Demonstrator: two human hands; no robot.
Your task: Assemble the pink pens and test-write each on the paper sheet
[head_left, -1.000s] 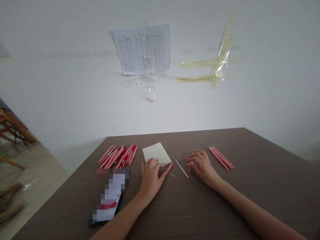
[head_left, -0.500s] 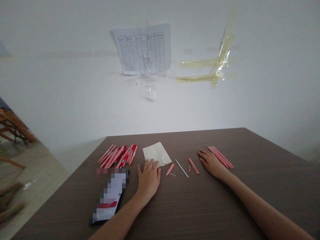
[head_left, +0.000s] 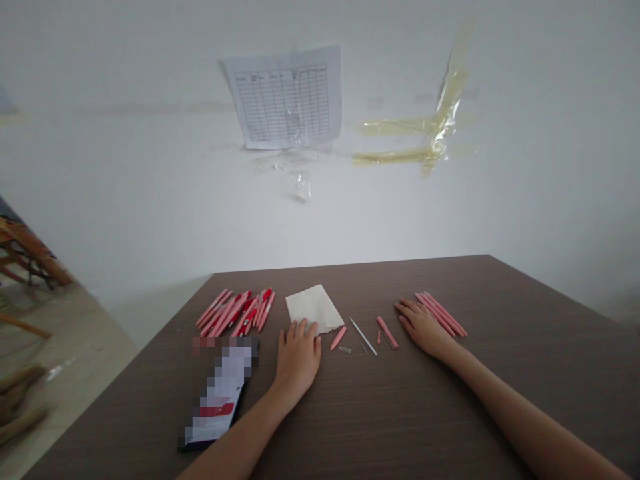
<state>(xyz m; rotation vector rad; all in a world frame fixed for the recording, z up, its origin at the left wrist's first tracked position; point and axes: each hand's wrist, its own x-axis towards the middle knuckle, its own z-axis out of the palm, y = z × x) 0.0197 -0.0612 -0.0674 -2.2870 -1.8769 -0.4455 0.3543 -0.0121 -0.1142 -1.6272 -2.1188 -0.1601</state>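
Observation:
My left hand (head_left: 299, 357) lies palm down with its fingers spread, the fingertips at the near edge of a piece of cream paper (head_left: 314, 308). Right of it lie a short pink pen barrel piece (head_left: 338, 338), a small clear tube (head_left: 345, 349), a tiny spring (head_left: 365, 348), a slim pale refill (head_left: 363, 336), a small pink part (head_left: 379, 338) and a longer pink pen barrel (head_left: 387, 333). My right hand (head_left: 424, 325) rests flat and open on the table, beside a row of several pink pens (head_left: 445, 315). Neither hand holds anything.
A pile of pink pens with red parts (head_left: 237, 312) is at the table's left. Nearer me lies a phone-like flat object (head_left: 220, 400), partly pixelated. The brown table (head_left: 400, 413) meets a white wall, where a printed sheet (head_left: 290, 100) and yellowish tape (head_left: 400, 157) are stuck.
The short pink barrel piece by my left hand has shifted very slightly left. Both hands stay in nearly the same places.

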